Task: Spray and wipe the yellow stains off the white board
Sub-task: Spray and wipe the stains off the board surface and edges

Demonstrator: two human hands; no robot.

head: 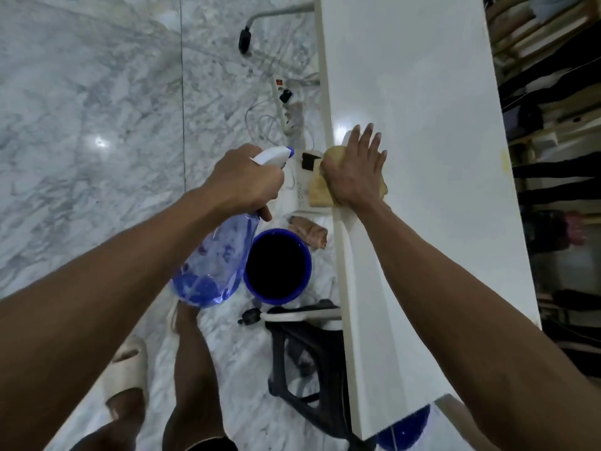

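Marble floor (97, 125) beneath white board (422, 92). Right hand (354, 167) presses yellow cloth (317, 190) flat at its left edge; left hand (242, 180) grips spray bottle (214, 265). Yellow stain (504, 161) remains at the right edge: wiping unfinished.

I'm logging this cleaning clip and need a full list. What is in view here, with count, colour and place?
white board: one, white, runs up the right half of the view
yellow stain: one, at the board's right edge
cloth: one, yellow, on the board's left edge under the right hand
spray bottle: one, clear blue with white head, held over the floor
bucket: one, blue, on the floor beside the board
power strip: one, white, on the floor
floor: marble, grey-white
slippers: cream, bottom left
left hand: grips the spray bottle
right hand: presses flat on the cloth
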